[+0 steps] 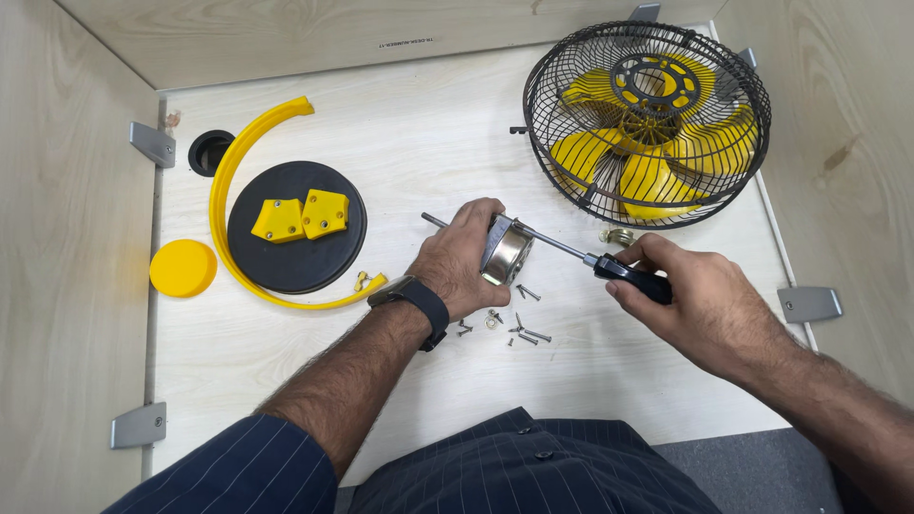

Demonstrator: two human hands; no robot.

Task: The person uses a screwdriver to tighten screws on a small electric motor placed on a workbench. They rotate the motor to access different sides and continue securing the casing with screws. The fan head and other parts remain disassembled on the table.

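My left hand [455, 259] grips a round silver fan motor [506, 251] standing on edge on the desk, its thin shaft [434, 222] sticking out to the left past my fingers. A black-handled screwdriver [632, 277] is held in my right hand [681, 300], and its metal shank [560, 246] reaches left to the motor's face. Several loose screws [526, 333] lie on the desk just below the motor. A dark watch sits on my left wrist.
A black wire fan cage with yellow blades [647, 124] lies at the back right. At the left are a black round base [297, 240] with two yellow blocks, a curved yellow strip [225, 190], a yellow disc [183, 268] and a cable hole [208, 150]. Wooden walls enclose the desk.
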